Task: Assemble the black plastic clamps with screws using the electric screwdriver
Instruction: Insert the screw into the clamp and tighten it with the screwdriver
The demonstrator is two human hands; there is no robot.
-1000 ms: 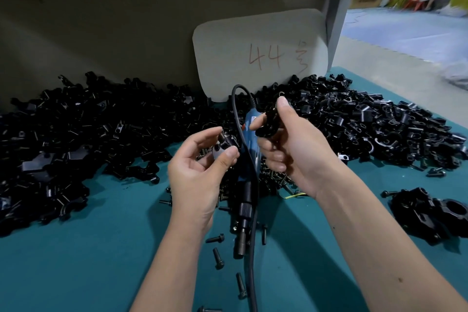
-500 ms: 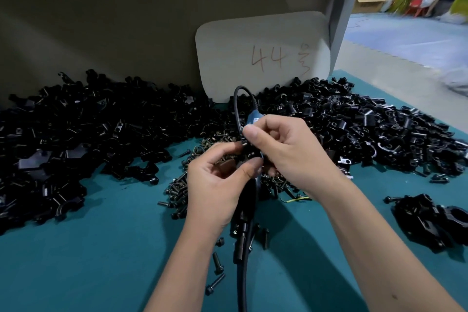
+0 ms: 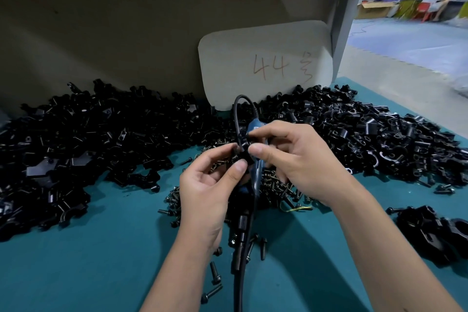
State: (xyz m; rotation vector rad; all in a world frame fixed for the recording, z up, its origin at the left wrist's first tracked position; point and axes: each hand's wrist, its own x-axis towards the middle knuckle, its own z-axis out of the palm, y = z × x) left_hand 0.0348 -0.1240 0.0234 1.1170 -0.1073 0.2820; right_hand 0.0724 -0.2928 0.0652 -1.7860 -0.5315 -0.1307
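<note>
Head view: both hands meet above the table's middle, fingers curled and pinching one small black clamp between them. Left hand grips it with thumb and forefinger from below; right hand pinches it from above. Behind them hangs the blue screwdriver, its cable running toward the near edge. Screws lie under the hands on the teal table. Clamp piles line the far edge before a card marked 44. Beyond the right edge, a blue floor.
</note>
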